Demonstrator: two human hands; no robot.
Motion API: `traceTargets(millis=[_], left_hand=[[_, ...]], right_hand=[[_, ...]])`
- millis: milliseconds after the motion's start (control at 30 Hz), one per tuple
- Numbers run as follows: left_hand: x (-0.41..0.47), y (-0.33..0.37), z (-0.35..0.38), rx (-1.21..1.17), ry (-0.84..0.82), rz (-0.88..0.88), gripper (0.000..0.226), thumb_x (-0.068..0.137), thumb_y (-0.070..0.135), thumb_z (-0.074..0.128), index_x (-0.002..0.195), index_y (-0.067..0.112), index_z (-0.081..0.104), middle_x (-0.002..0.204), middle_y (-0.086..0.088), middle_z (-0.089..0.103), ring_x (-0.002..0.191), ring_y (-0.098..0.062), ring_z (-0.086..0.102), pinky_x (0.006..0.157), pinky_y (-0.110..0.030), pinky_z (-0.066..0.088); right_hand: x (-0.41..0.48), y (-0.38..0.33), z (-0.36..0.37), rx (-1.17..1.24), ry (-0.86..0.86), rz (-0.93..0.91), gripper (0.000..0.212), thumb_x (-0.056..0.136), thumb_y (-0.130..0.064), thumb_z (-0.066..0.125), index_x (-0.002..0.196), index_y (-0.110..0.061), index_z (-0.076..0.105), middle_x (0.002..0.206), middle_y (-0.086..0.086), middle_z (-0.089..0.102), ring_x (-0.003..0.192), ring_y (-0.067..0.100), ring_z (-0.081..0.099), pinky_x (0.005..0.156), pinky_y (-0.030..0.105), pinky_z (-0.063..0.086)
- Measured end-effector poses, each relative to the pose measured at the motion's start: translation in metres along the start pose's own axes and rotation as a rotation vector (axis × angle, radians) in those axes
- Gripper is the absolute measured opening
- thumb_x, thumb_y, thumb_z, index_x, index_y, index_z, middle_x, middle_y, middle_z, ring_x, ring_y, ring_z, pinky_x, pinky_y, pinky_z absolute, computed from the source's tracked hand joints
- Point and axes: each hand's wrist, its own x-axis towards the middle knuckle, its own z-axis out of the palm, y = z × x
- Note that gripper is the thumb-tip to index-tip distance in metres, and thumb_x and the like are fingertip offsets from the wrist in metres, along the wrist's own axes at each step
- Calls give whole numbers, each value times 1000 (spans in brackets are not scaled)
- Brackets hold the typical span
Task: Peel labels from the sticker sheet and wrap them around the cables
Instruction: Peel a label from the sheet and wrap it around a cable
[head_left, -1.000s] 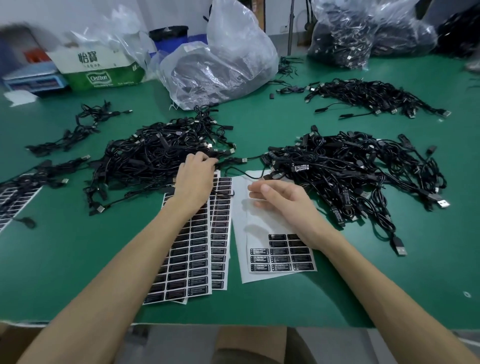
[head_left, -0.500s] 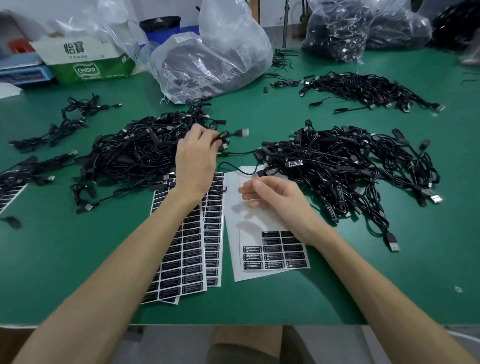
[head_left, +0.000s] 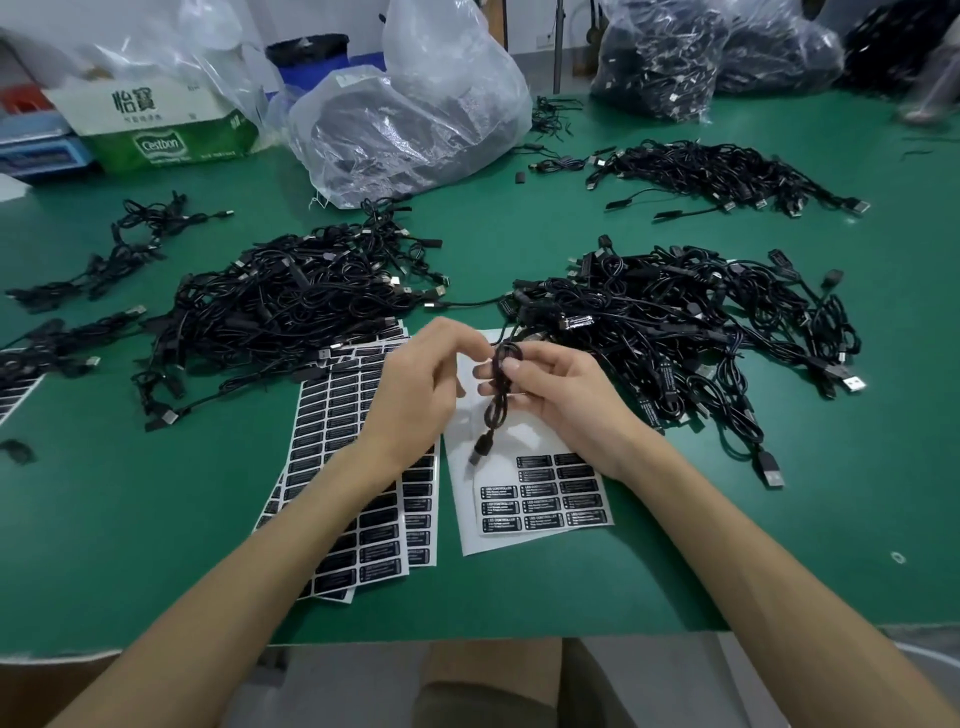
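Presently found one black USB cable (head_left: 497, 395) held up over the upper half of the partly peeled sticker sheet (head_left: 470, 519), folded into a loop, plug hanging down toward the sheet's bare white backing. Noted the right hand (head_left: 571, 405) over the sheet's right side, its grip pinching the folded strands between thumb and fingers. Noted the left hand (head_left: 415, 395) over the sheet's left edge, fingers curled, fingertips up against the top of the loop; cannot tell whether that grip is pinching the cable or only touching it.

Recorded black labels (head_left: 545, 499) only across the sheet's lower part. Recorded a fanned stack of full label sheets (head_left: 332, 415) just left of the sheet, partly under the left forearm.

Logged two large tangled cable piles beyond the sheet: the left pile (head_left: 270, 312) up and to the left, the right pile (head_left: 675, 332) up and to the right, reaching the sheet's top corner. Logged a smaller far pile (head_left: 727, 171) well behind the sheet to the right. Logged a clear plastic bag (head_left: 415, 130) and a Cestbon cardboard box (head_left: 156, 130) well behind the sheet, to the left. Confirmed sheets and piles lying on the green counter (head_left: 130, 519).
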Motion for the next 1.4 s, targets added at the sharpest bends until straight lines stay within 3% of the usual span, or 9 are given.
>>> traceTargets(millis=[100, 200, 300, 600, 700, 933, 1067, 1233, 1400], left_hand=[[10, 2, 1, -307, 42, -402, 15, 104, 4, 54, 112, 9, 66, 108, -7, 71, 90, -13, 73, 67, -26, 59], [20, 3, 4, -554, -85, -666, 28, 107, 32, 55, 119, 9, 65, 110, -5, 77, 94, -14, 76, 74, -24, 60], [23, 7, 8, -530, -25, -632, 29, 108, 29, 54, 118, 5, 67, 102, -5, 79, 92, -22, 77, 77, -28, 60], [34, 24, 8, -716, 42, -666, 20, 109, 11, 47, 101, 4, 63, 70, 0, 60, 64, -18, 59, 66, -29, 53], [37, 26, 4, -809, 23, -663, 23, 112, 12, 41, 105, 3, 61, 67, 4, 50, 54, -11, 44, 60, -27, 42], [28, 33, 4, -528, -228, -536, 26, 110, 26, 48, 115, 5, 62, 57, 13, 48, 44, -1, 36, 43, -15, 31], [20, 38, 7, -368, -174, -423, 14, 105, 22, 59, 108, 9, 61, 64, 11, 60, 45, 2, 48, 46, -11, 35], [19, 51, -7, -220, -173, -312, 30, 111, 16, 45, 96, -1, 65, 51, 14, 53, 43, -1, 47, 47, -9, 35], [36, 53, -35, -334, -540, -486, 37, 112, 22, 43, 95, -3, 64, 52, 7, 49, 36, -7, 32, 35, -17, 26]], right_hand=[[-2, -3, 3, -27, -34, -6, 27, 96, -5, 67, 122, -1, 69, 111, 18, 76, 100, 32, 74, 90, 36, 60], [-4, -4, 4, -63, -89, -17, 26, 93, -1, 70, 118, -6, 73, 109, 7, 78, 91, 24, 74, 82, 30, 60], [-4, -4, 5, -158, -96, -21, 21, 90, 2, 73, 110, -3, 76, 103, -5, 77, 71, 15, 63, 68, 22, 54], [-3, 0, 4, -319, -128, -34, 3, 92, -11, 74, 94, -13, 76, 76, -8, 71, 63, 8, 59, 69, 21, 53], [-2, 1, 6, -273, -56, -33, 26, 107, -18, 54, 99, -1, 71, 84, 6, 71, 69, 12, 65, 65, 24, 51], [1, 1, 6, -126, 72, -59, 49, 113, -33, 34, 109, 1, 68, 92, 21, 69, 72, 22, 64, 61, 28, 49], [2, 2, 6, -117, 108, -64, 62, 113, -36, 32, 112, 19, 62, 88, 17, 69, 72, 22, 63, 62, 28, 49], [1, 1, 6, -118, 82, -67, 56, 112, -38, 34, 105, 7, 67, 89, 18, 69, 73, 22, 63, 63, 28, 50], [1, 1, 7, -102, 88, -48, 50, 113, -35, 34, 98, 2, 65, 78, 8, 70, 70, 19, 63, 62, 27, 49]])
